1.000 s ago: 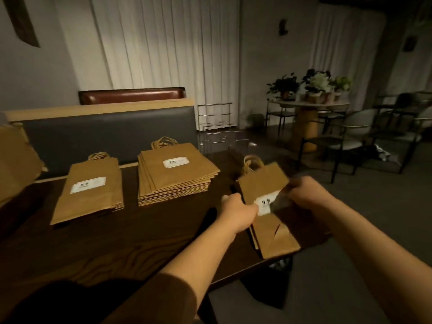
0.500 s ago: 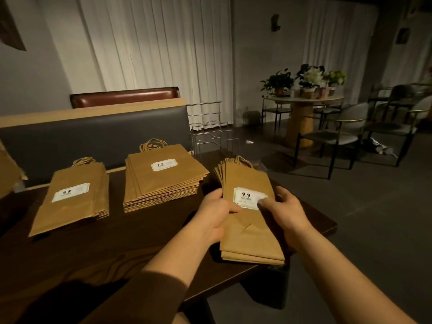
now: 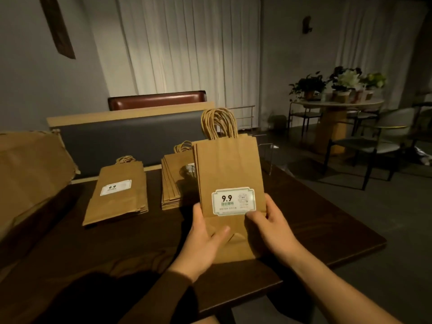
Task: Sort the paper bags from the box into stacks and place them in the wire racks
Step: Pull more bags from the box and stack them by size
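A bundle of brown paper bags [image 3: 228,169] with a white "9.9" label stands upright above the dark table [image 3: 327,230], handles up. My left hand [image 3: 203,239] grips its lower left edge and my right hand [image 3: 271,228] grips its lower right edge, thumb by the label. Behind it lies a thick stack of bags [image 3: 173,183], partly hidden. Another flat stack [image 3: 117,195] lies further left. A wire rack [image 3: 266,150] shows behind the held bundle, mostly hidden. The brown cardboard box [image 3: 30,169] sits at the left edge.
A grey bench back [image 3: 126,139] with a wooden top runs behind the table. A round table with potted plants [image 3: 336,104] and dark chairs [image 3: 378,146] stand on the floor to the right. White curtains hang at the back.
The bundle lay flat on the table's right side half a second ago. Both hands have now lifted it upright, in front of the thick stack.
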